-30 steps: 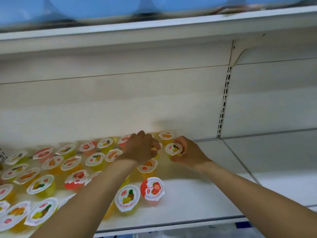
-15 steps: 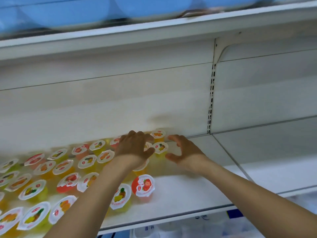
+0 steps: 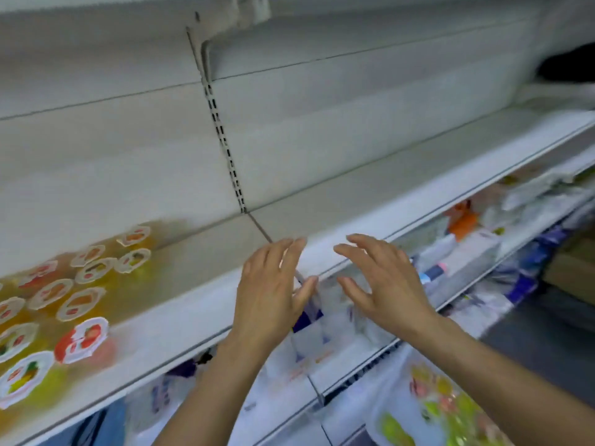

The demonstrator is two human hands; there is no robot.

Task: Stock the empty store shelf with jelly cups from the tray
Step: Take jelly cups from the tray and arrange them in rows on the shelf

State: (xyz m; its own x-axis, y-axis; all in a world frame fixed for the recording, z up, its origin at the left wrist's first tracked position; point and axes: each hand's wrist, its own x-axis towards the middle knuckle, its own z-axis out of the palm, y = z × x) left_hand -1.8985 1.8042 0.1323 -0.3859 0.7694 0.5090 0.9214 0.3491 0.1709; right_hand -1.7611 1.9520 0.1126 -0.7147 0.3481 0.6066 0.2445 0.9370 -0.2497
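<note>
white shelf (image 3: 199,304), jelly cups (image 3: 82,339) at left, both hands (image 3: 273,291) empty

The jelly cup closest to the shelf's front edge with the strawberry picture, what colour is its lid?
Red and white, in the head view: the jelly cup lid is half red.

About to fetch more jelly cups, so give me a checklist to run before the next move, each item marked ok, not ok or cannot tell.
1. Left hand free of any cup: ok, fingers straight, holding nothing.
2. Right hand free: ok, fingers spread, holding nothing.
3. Placed jelly cups upright, lids up: ok for those in view, though blurred.
4. Bare shelf room right of the cups: ok.
5. Tray with remaining cups within reach: cannot tell, no tray in view.
6. Front strawberry cup clear of the shelf edge: ok, but it sits near the edge.
</note>
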